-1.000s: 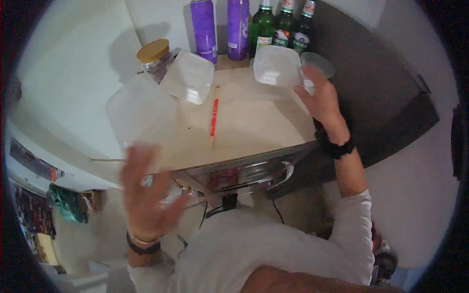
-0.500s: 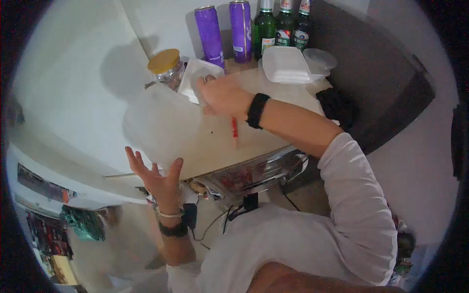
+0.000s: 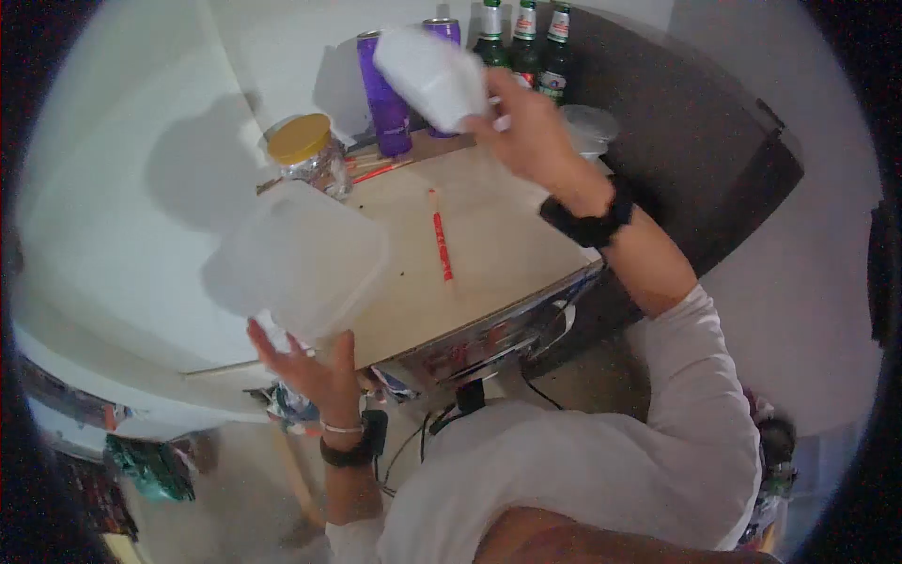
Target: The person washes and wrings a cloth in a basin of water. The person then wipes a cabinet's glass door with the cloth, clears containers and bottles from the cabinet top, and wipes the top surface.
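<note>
One white container (image 3: pixel 427 77) gripped in your right hand (image 3: pixel 534 136); your left hand (image 3: pixel 324 381) splayed beside a translucent tub (image 3: pixel 310 254)

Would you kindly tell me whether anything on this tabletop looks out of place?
A slim red stick lies alone, apart from the other slim sticks beside the clear yellow-lidded jar, so it looks stray. Small dark specks also dot the pale tabletop.

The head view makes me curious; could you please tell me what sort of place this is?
Probably a home dining or storage corner, though I can't be sure: green bottles, purple cans and a yellow-lidded jar stand toward the far side of a small tabletop.
</note>
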`<state>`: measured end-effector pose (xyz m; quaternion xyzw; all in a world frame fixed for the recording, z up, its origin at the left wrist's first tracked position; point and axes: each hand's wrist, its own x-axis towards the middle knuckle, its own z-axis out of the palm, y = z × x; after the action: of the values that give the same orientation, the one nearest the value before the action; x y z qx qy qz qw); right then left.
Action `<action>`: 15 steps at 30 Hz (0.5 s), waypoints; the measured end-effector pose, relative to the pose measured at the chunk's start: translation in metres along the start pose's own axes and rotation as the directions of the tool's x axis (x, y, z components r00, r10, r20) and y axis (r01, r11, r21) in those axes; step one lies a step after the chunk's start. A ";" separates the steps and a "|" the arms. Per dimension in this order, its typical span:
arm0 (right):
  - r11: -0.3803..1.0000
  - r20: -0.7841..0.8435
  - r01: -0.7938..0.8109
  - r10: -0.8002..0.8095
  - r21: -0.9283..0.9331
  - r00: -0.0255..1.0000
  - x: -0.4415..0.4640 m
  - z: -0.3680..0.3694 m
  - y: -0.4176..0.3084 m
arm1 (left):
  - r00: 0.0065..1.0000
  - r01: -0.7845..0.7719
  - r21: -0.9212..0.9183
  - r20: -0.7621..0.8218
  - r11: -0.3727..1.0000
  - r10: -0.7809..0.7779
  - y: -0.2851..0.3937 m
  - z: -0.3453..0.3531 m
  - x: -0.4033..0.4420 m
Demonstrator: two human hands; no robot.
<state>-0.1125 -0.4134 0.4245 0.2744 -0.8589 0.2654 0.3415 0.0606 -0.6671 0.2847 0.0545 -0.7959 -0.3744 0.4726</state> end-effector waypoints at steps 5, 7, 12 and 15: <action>0.959 -0.284 -0.075 0.155 0.275 0.946 -0.035 -0.057 0.060 | 0.848 -0.485 -0.027 -0.260 0.874 0.462 0.038 -0.012 -0.003; 0.862 -0.287 -0.109 0.281 0.496 0.916 -0.047 -0.065 0.083 | 0.740 -0.323 -0.557 0.356 0.765 0.571 0.069 -0.019 0.011; 0.289 0.226 -0.613 0.748 0.735 0.624 -0.058 -0.061 0.119 | 0.593 0.737 -0.549 0.805 0.394 0.014 0.132 0.082 0.023; 0.191 0.279 -0.618 0.765 0.762 0.580 -0.056 -0.041 0.120 | 0.619 0.687 -0.509 0.783 0.519 -0.052 0.133 0.161 0.038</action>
<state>-0.1385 -0.2857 0.3773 -0.0450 -0.6358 0.7653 0.0895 -0.0528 -0.5011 0.3539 -0.1125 -0.6288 -0.7693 0.0161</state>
